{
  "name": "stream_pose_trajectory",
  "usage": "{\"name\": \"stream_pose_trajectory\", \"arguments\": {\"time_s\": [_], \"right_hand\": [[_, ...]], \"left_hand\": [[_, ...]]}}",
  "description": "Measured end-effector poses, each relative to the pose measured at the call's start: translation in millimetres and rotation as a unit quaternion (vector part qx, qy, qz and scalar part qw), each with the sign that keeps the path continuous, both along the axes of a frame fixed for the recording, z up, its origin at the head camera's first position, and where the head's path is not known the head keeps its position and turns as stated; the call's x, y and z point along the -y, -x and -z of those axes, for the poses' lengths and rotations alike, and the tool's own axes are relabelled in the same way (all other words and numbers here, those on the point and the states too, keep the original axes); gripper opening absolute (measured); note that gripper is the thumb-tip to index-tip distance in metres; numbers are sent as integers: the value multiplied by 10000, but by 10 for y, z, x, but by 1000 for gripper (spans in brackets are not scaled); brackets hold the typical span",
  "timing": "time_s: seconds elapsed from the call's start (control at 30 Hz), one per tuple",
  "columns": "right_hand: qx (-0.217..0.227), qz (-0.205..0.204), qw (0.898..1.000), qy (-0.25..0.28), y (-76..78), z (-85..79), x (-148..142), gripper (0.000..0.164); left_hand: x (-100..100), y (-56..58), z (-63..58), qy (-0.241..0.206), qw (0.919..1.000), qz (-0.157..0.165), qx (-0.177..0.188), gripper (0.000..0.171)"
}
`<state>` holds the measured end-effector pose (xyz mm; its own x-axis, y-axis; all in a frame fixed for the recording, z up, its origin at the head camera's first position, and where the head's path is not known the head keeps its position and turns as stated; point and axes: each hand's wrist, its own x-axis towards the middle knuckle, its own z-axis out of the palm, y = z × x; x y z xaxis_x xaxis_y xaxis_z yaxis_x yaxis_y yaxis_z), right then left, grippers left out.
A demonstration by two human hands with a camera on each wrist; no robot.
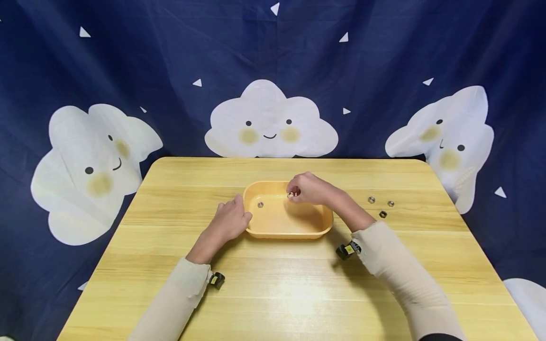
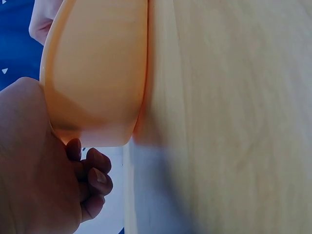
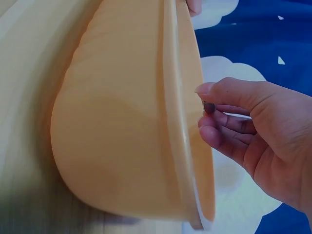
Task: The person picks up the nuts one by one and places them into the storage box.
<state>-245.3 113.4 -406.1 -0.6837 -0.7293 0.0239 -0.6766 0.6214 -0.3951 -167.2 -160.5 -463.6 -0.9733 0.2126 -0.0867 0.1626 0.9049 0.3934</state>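
A yellow-orange plastic tray (image 1: 273, 235) with rounded corners stands on the wooden table. At its left end my left hand (image 1: 230, 219) grips the rim; in the left wrist view its curled fingers (image 2: 100, 180) show beside the end wall. My right hand (image 1: 311, 189) is above the tray's far right part, pinching a small metal nut (image 1: 292, 194) between thumb and fingers. Only the nut's edge (image 3: 209, 107) shows in the right wrist view. Inside the tray, toward the left, lies another metal nut (image 1: 260, 204).
To the right of the tray, two silvery nuts (image 1: 371, 200) and a dark nut (image 1: 383, 214) lie on the tabletop (image 1: 264, 289). Behind the table's far edge hangs a dark blue curtain (image 1: 170, 57) with white smiling clouds.
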Motion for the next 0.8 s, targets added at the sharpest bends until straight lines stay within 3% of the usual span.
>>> {"name": "stream_pose_trajectory", "arguments": {"time_s": [0.8], "right_hand": [[317,-293,9979,-475,3,90,318,8]], "left_hand": [[-5,1,-4,-53,10000,-9,33,20]]}}
